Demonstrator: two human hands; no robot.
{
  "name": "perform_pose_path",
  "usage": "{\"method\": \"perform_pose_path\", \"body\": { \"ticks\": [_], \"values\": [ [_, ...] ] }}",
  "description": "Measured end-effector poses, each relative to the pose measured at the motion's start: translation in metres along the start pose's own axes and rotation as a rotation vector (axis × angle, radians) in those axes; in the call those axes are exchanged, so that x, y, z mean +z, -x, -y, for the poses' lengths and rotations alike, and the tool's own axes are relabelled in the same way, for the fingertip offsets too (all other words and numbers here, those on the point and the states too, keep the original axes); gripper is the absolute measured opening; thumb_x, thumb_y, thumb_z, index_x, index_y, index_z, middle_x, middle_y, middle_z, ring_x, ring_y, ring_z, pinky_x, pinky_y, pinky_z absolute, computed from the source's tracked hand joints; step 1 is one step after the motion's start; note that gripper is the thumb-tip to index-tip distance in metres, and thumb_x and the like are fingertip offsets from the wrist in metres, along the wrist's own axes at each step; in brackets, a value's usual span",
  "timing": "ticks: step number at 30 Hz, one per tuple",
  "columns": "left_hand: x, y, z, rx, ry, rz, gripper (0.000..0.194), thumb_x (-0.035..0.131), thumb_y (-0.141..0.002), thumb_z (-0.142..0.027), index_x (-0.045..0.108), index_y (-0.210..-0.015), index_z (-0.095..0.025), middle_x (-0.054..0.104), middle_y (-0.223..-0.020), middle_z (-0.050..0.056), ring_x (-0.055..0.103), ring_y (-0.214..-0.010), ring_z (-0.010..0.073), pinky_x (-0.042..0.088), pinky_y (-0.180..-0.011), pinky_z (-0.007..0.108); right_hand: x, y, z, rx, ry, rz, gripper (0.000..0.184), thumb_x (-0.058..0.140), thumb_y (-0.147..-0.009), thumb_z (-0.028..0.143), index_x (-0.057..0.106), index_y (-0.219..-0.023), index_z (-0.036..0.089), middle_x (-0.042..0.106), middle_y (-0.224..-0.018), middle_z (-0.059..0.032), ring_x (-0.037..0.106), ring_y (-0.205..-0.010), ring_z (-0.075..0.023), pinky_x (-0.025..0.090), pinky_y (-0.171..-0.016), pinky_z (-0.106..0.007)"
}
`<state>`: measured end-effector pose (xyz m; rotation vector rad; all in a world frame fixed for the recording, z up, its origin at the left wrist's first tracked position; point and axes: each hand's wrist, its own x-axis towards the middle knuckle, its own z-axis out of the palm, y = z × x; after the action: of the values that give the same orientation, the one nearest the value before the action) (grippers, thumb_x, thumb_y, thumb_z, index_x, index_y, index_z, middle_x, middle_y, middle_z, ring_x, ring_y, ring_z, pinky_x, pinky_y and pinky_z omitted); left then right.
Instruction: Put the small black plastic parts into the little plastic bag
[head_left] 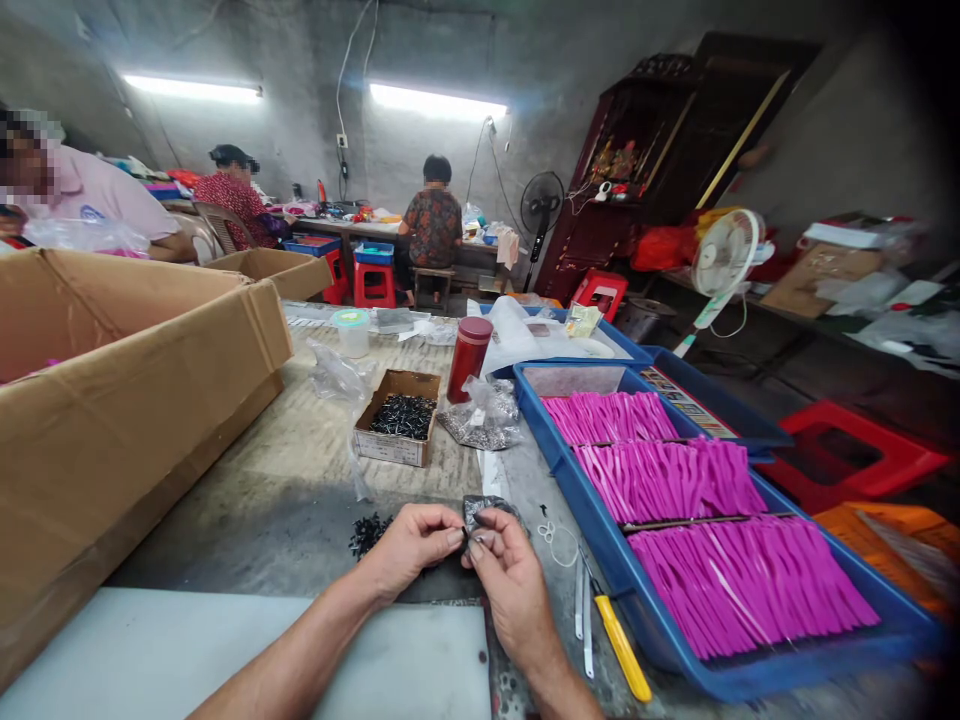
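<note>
My left hand (414,545) and my right hand (504,572) meet over the table near its front edge, fingertips pinched together on a tiny piece I cannot make out. A small clear bag (487,508) of dark parts lies just behind my right fingers. A loose heap of small black parts (369,532) sits left of my left hand. A small cardboard box (399,417) of the same black parts stands farther back. A blue tray (577,500) packed with rows of magenta strips (679,480) lies to the right.
A big open cardboard carton (127,400) fills the left side. A red canister (469,358), plastic bags and a lidded cup stand behind. A yellow-handled tool (622,648) lies by the tray. Three people sit at the back; fans and red stools are on the right.
</note>
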<state>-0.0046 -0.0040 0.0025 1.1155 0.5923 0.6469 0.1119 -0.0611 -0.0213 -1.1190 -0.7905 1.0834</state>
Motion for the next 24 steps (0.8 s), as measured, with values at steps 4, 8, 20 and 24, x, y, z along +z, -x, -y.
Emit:
{"method": "perform_pose_path", "body": {
  "ticks": [4, 8, 20, 24],
  "values": [
    [0.0010, 0.0000, -0.0014, 0.002, -0.012, 0.006, 0.022, 0.062, -0.066, -0.032, 0.058, -0.063, -0.010, 0.056, -0.055, 0.000, 0.041, -0.046, 0.0057, 0.031, -0.047, 0.017, 0.0006, 0.0009, 0.0004, 0.004, -0.006, 0.010, 0.025, 0.057, -0.065, 0.019, 0.048, -0.088, 0.019, 0.050, -0.060, 0.0057, 0.046, -0.054, -0.0087, 0.037, -0.053, -0.021],
    [0.0014, 0.0005, -0.0035, 0.002, -0.028, 0.012, 0.022, 0.061, -0.066, -0.032, 0.058, -0.063, -0.010, 0.056, -0.054, 0.000, 0.041, -0.047, 0.0058, 0.031, -0.048, 0.017, 0.0010, 0.0019, 0.0015, 0.005, 0.010, 0.008, 0.025, 0.057, -0.065, 0.020, 0.048, -0.088, 0.019, 0.049, -0.058, 0.0057, 0.047, -0.053, -0.0093, 0.037, -0.052, -0.021],
    [-0.0006, 0.0010, -0.0023, 0.013, -0.034, 0.037, 0.023, 0.061, -0.066, -0.032, 0.059, -0.063, -0.010, 0.058, -0.056, 0.000, 0.044, -0.050, 0.0074, 0.033, -0.052, 0.018, -0.0010, 0.0020, -0.0019, 0.004, 0.006, 0.018, 0.025, 0.057, -0.066, 0.020, 0.048, -0.089, 0.019, 0.050, -0.059, 0.0061, 0.047, -0.054, -0.0094, 0.037, -0.054, -0.021],
    [-0.0012, 0.0008, -0.0025, 0.002, -0.042, 0.048, 0.023, 0.061, -0.067, -0.033, 0.059, -0.064, -0.010, 0.058, -0.057, 0.001, 0.046, -0.052, 0.0087, 0.035, -0.053, 0.019, -0.0009, 0.0024, -0.0014, 0.011, -0.003, 0.016, 0.025, 0.058, -0.065, 0.019, 0.047, -0.089, 0.019, 0.050, -0.059, 0.0062, 0.047, -0.054, -0.0089, 0.038, -0.054, -0.021]
  ]
}}
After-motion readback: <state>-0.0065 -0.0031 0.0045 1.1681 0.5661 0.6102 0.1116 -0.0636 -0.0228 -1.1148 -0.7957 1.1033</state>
